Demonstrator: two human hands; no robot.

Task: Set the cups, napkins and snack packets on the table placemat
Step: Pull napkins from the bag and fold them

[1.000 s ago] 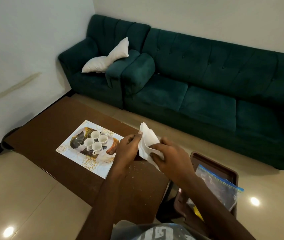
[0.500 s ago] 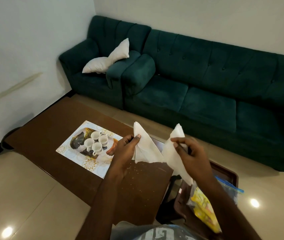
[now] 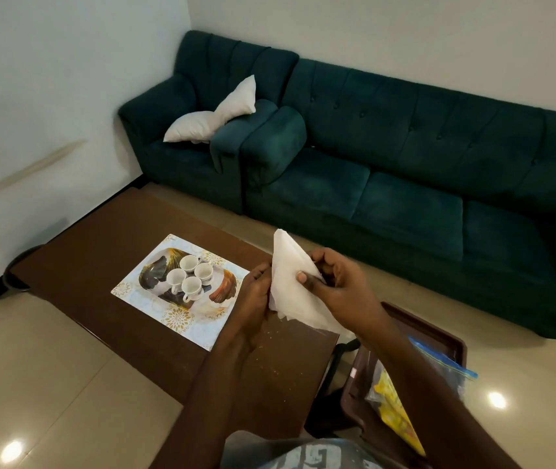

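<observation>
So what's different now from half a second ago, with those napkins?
Half a second ago the hands were apart, each pinching its own white napkin. Now the right hand has swung back to the left hand, and the napkins are pressed together between them. The four cups on the placemat, and the snack packets in the brown tray, stayed put.

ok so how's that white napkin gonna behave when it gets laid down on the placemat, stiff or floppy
Likely floppy: the napkin droops and creases below where both hands, left and right, pinch it. Probably very light, since fingertips alone hold it up. It may land rumpled on the placemat and need smoothing flat beside the cups.
</observation>
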